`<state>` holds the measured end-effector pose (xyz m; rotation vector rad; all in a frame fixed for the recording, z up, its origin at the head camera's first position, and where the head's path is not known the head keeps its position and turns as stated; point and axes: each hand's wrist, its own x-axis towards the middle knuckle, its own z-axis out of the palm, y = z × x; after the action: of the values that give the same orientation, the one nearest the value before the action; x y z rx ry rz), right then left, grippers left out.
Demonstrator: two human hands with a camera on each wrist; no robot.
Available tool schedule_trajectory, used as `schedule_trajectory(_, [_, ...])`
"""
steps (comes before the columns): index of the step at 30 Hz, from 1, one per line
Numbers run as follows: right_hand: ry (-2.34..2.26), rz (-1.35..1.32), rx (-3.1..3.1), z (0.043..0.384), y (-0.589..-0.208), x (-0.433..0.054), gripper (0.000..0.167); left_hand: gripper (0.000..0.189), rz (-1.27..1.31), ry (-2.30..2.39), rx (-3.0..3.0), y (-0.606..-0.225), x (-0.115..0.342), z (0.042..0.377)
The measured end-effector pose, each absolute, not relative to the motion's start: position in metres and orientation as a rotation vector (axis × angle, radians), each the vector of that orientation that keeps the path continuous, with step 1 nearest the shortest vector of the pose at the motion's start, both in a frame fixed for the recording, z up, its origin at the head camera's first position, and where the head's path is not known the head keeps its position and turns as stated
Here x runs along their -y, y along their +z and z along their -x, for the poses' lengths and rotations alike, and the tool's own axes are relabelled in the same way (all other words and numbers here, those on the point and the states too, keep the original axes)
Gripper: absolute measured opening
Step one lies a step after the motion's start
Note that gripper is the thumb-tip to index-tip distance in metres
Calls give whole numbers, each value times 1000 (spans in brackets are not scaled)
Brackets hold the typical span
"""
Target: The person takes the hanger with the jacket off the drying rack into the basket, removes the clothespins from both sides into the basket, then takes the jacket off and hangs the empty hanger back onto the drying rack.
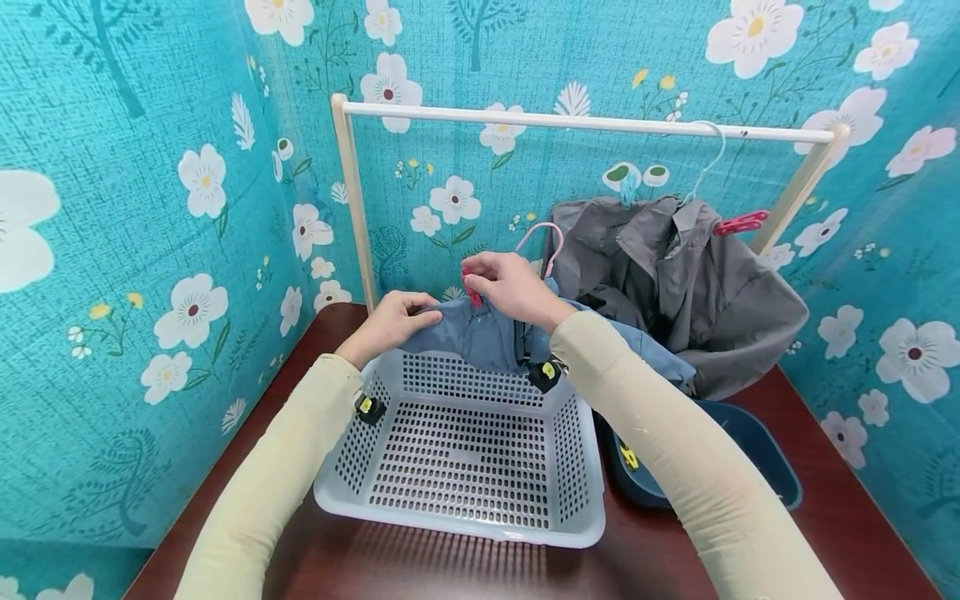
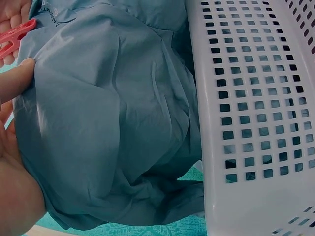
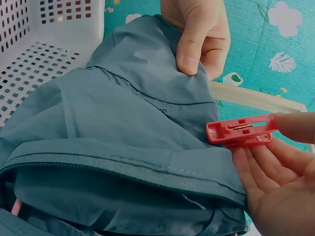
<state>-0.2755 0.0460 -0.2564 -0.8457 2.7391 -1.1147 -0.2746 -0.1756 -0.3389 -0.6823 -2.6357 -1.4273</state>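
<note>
A blue zip-front jacket (image 1: 487,337) hangs over the back of the basket, its zip partly undone in the right wrist view. The pink hook of a hanger (image 1: 558,242) rises from its neck. My left hand (image 1: 386,325) pinches the jacket's upper edge at the left, thumb in front. My right hand (image 1: 517,287) grips a red clothespin (image 3: 241,132) between thumb and fingers, its tip on the jacket's shoulder edge. In the left wrist view, loose folds of the jacket (image 2: 98,108) hang beside the basket wall.
A light grey perforated basket (image 1: 457,533) stands on the dark red tabletop (image 1: 390,567). Behind it is a wooden rack with a white rod (image 1: 585,122). A grey jacket (image 1: 675,292) hangs there at right, bearing another red clothespin (image 1: 741,222). Below sits a navy tub (image 1: 787,487) holding a yellow clothespin (image 1: 628,457).
</note>
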Motion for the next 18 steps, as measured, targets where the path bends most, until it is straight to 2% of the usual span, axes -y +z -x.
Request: schedule_trajectory(18, [-1180, 918, -2753, 273, -259, -49, 28, 18, 679, -1405, 2641, -335, 175, 270])
